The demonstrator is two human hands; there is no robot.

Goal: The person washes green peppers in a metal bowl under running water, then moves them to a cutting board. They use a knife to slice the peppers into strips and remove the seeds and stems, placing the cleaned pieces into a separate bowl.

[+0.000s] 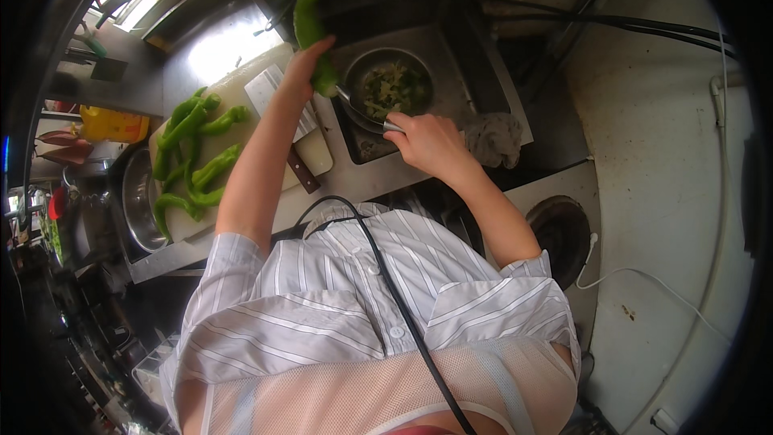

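Note:
My left hand point(305, 69) holds a long green pepper point(309, 21) upright beside a round metal bowl point(356, 110). Between the pepper's lower end and the bowl shows a bit of shiny metal. The bowl rests in the sink point(450, 60) and holds green and pale vegetable scraps point(392, 89). My right hand point(426, 139) grips a short metal handle point(394, 127) at the bowl's near rim; what it belongs to is partly hidden. A cleaver point(266, 87) with a wooden handle point(303, 169) lies on the white cutting board point(317, 154), partly behind my left forearm. Several green peppers point(190, 124) lie on the board's left part.
A grey cloth point(496, 136) lies over the sink's right edge. At the left stand a steel basin point(137, 199) and a yellow container point(112, 125). A round dark burner point(558, 235) is at the right, near the wall point(658, 193). A black cable crosses my shirt.

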